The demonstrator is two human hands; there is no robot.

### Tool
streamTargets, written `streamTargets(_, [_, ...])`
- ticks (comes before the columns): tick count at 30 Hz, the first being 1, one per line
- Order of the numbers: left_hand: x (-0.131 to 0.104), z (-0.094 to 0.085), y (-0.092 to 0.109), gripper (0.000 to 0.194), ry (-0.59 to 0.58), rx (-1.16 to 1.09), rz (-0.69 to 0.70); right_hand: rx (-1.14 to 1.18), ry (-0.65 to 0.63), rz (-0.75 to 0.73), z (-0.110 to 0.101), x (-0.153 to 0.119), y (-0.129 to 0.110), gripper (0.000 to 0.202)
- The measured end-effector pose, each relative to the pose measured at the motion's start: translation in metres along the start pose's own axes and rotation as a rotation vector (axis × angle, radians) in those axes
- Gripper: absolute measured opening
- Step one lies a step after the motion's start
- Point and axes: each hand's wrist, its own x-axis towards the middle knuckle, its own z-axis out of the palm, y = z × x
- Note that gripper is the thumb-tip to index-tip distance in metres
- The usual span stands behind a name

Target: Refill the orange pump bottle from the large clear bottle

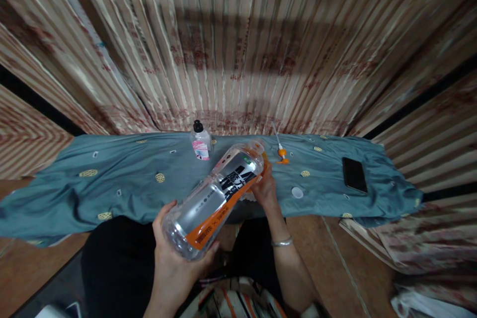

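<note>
A large clear plastic bottle (pixel 212 198) with a silver, black and orange label is held tilted over the cloth, its open neck up to the right. My left hand (pixel 175 253) is closed around its base. Near the neck and shoulder, my right hand (pixel 265 186) grips the far side, with its fingers partly hidden behind the bottle. An orange patch shows by those fingers; I cannot make out what it is. To the right of the neck lies an orange pump head (pixel 282 155) with a pale tube. A round white disc (pixel 297 192) lies flat nearby.
A small clear bottle (pixel 201 143) with a black cap and pink label stands at the back of the table, which has a teal patterned cloth (pixel 130 174). A dark phone (pixel 354 175) lies at the right. Striped curtains (pixel 238 59) hang close behind and at both sides.
</note>
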Motion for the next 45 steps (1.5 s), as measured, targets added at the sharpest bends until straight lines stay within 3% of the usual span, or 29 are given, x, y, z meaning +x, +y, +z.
streamTargets(16, [0.003,-0.003,-0.011,0.09,-0.037,0.025,0.022,0.044,-0.001,-0.032,-0.001,0.0,0.0,0.078])
streamTargets(45, [-0.002,0.0,0.0,0.087,-0.019,-0.005,-0.022,-0.002,0.011,-0.02,-0.001,-0.001,-0.002,0.073])
